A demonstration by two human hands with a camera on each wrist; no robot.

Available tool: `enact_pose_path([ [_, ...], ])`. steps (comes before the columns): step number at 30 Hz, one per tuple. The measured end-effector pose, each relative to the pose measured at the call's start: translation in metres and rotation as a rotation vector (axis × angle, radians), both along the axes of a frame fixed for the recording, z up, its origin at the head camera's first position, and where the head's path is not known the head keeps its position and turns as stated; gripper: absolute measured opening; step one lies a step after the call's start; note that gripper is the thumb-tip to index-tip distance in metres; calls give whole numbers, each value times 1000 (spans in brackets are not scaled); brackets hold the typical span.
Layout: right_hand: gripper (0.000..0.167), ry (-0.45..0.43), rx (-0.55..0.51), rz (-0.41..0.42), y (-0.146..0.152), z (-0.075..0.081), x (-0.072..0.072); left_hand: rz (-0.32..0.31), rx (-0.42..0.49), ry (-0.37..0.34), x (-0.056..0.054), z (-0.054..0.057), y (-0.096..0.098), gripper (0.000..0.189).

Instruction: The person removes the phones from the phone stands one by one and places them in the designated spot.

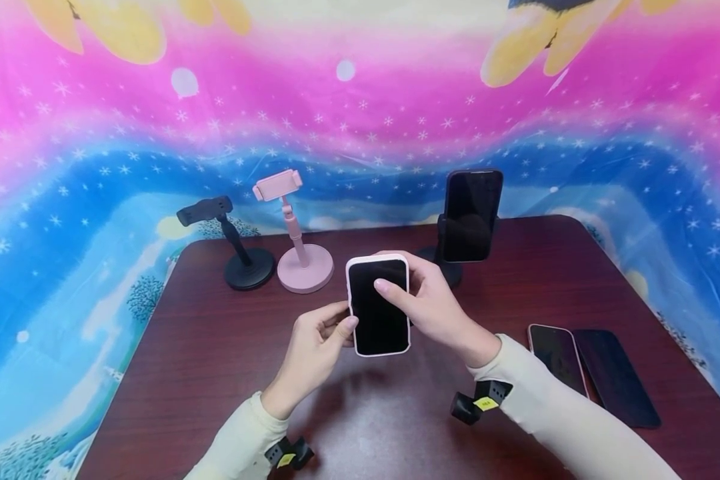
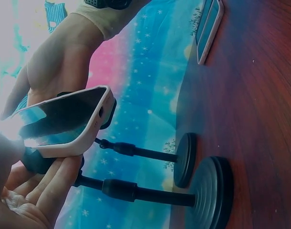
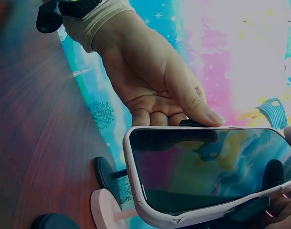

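Note:
A phone in a pale pink-white case [image 1: 379, 313] is upright between both hands, its dark screen facing me. At its lower left edge the left hand [image 1: 321, 337] grips it, thumb at the front rim and fingers behind. The right hand [image 1: 435, 303] holds the upper right side, thumb over the screen and fingers round the back. Behind the phone, black clamp parts [image 3: 248, 212] show along its edge in the right wrist view. A black stand [image 2: 150, 194] reaches up toward the phone's back in the left wrist view; the phone hides it in the head view.
At the back left stand a black phone stand [image 1: 249, 267] and a pink one [image 1: 305, 267]. A dark phone [image 1: 473, 217] sits upright on another black stand [image 1: 451, 272] at the back right. Two more phones, one pink-edged [image 1: 555, 353] and one dark [image 1: 618, 377], lie at the right.

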State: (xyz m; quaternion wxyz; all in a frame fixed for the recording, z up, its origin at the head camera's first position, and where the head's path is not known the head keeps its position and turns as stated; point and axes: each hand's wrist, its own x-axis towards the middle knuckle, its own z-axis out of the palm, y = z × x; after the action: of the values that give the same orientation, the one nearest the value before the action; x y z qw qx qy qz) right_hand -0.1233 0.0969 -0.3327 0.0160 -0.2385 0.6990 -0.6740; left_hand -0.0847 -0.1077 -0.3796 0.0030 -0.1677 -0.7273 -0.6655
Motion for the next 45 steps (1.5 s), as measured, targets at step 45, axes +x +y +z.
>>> enact_pose_path([
  [45,24,-17,-35,-37,-9,-1,-1,-8,-193,147,0,6,-4,27],
])
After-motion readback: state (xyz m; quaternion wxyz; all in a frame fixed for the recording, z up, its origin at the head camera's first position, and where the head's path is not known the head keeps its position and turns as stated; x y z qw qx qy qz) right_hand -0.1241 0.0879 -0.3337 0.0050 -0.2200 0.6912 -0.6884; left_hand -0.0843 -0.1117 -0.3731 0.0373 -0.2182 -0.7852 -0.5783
